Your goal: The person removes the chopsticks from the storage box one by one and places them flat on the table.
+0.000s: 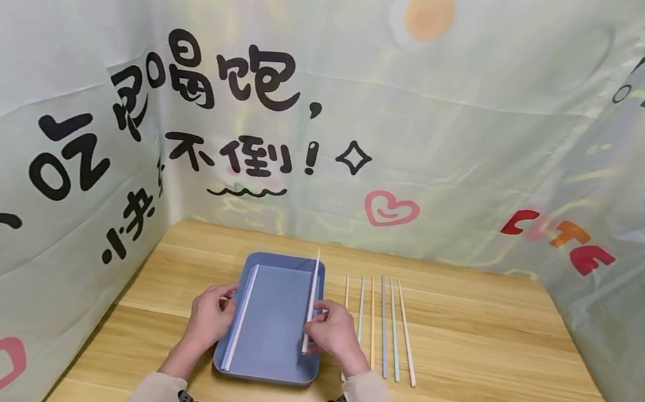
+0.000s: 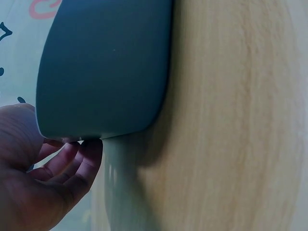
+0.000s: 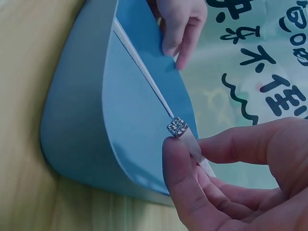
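Note:
In the head view, a blue rectangular tray (image 1: 265, 371) sits on the wooden table. My left hand (image 1: 212, 314) grips its left rim, fingertips at the tray edge (image 2: 72, 136) in the left wrist view. A pale pair of chopsticks (image 1: 241, 319) lies lengthwise along the tray's left side. Over the right rim, my right hand (image 1: 334, 330) pinches a whitish chopstick (image 1: 314, 285) between thumb and fingers, thin end pointing away. Its square, glittery end (image 3: 177, 126) shows up close in the right wrist view; whether a second stick is behind it I cannot tell.
Several chopsticks (image 1: 385, 325) in pink, blue, yellow and lavender lie side by side to the right of the tray, partly behind my right hand. Printed cloth walls (image 1: 460, 181) enclose the table (image 1: 498, 373) at the back and both sides.

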A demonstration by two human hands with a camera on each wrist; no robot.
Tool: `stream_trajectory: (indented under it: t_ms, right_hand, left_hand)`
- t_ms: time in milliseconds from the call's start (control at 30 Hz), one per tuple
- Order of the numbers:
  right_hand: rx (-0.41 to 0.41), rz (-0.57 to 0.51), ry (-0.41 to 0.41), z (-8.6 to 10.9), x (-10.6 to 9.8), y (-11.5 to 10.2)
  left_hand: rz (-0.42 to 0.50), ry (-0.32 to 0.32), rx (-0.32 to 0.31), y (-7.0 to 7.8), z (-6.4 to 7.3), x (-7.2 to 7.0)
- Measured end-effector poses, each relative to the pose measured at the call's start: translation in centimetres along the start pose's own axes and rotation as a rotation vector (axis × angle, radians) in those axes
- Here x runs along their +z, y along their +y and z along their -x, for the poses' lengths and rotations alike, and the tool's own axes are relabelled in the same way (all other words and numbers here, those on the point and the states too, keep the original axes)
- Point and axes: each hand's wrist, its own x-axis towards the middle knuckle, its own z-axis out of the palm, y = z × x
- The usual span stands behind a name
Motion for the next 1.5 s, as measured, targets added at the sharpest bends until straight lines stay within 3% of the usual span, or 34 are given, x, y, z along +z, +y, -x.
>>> stream_trajectory:
  t_ms: [667, 1167, 1500]
  right_hand:
    - [0.044, 0.018, 0.082, 0.1, -4.2, 1.6]
    - [0.098, 0.024, 0.165, 0.5, -7.8, 3.4]
    - [0.109, 0.066, 0.174, 0.9, -9.9, 4.0]
  left_hand:
    - [-0.007, 0.015, 0.009, -0.2, 0.0, 0.0]
    - [-0.002, -0.011, -0.012, -0.1, 0.0, -0.1]
    - [-0.002, 0.001, -0.012, 0.3, 0.0, -0.4]
